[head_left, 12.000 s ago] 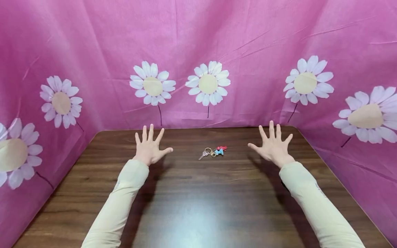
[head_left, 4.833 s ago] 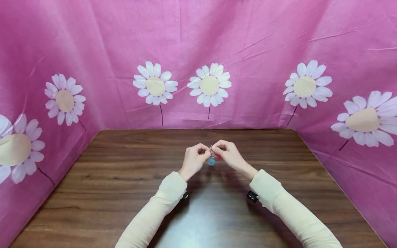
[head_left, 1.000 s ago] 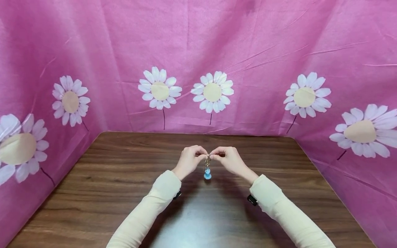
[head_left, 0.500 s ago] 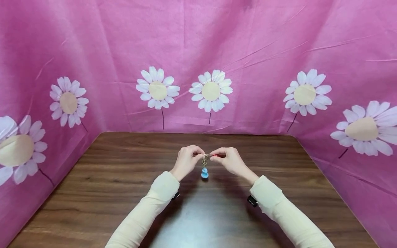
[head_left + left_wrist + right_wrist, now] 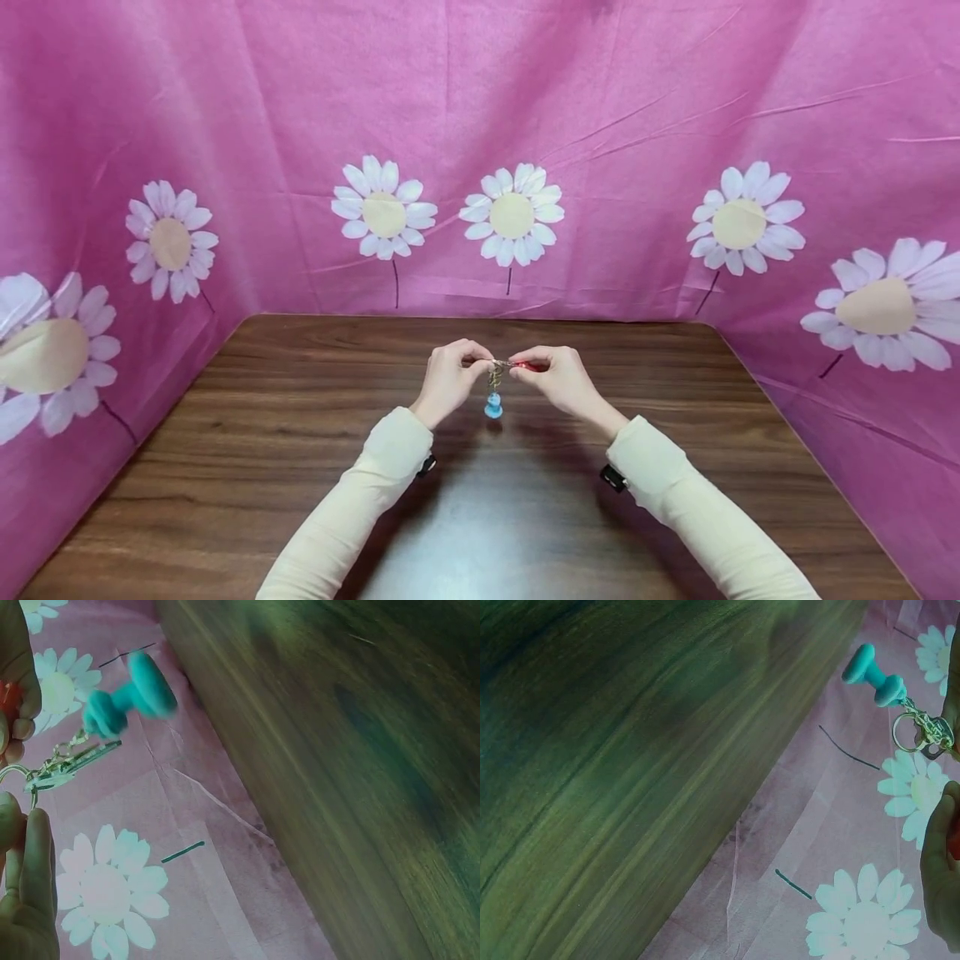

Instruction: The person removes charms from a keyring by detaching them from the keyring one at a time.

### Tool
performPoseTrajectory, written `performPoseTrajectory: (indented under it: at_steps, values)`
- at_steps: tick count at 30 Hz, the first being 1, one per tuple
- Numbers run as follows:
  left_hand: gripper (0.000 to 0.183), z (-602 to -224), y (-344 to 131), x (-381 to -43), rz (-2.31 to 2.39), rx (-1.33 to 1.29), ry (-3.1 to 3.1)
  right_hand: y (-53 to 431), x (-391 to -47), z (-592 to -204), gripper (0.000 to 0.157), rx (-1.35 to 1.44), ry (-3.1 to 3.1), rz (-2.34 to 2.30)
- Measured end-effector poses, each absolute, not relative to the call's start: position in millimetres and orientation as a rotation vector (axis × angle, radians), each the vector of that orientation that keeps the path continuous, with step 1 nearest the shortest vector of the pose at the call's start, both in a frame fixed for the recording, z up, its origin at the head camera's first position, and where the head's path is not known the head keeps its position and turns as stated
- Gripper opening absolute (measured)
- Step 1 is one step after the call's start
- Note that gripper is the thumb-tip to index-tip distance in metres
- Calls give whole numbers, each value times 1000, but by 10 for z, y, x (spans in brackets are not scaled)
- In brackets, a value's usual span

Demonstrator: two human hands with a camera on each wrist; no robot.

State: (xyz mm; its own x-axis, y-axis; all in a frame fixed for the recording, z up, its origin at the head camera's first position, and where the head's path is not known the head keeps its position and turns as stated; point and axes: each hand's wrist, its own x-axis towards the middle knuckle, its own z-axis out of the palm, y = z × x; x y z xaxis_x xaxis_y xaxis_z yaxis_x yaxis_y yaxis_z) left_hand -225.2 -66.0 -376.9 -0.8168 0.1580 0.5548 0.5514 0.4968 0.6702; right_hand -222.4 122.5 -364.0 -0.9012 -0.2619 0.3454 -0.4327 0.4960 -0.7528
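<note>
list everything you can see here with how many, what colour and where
Keychain: 1, multicoloured, held above the table between both hands
Blue charm: 1, light blue, hanging from the chain
Chain: 1, gold, above the blue charm
Ring: at least 1, gold, near the left fingertips
Key: 1, silvery, near the left fingertips
Red piece: 1, red, partly hidden in the right fingers
Table: 1, brown wood grain, below the hands
Cloth backdrop: pink, behind the table and along both sides
Printed flowers: 6 in the head view, white with pale yellow centres, on the backdrop
Wrist devices: 2, black, by the cuffs
Sleeves: 2, cream, on the forearms
Left hand: 1, bare, pinching the keychain
Right hand: 1, bare, pinching the red piece
</note>
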Motion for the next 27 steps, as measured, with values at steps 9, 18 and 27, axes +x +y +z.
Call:
performPoseTrajectory:
  at_steps: [9,18,27]
  values:
    - [5,-3738,-619,-2240,-1410,-544,-2291,1241,-2226,-3609,21,571,-2535,1470]
    - [6,-3753,-594,-2223,-1520,-508,-2276,1257,-2219,-3616,22,562,-2534,1504]
    - [5,-3768,-605,-2214,-1528,-465,-2281,1251,-2214,-3639,19,571,-2539,1488]
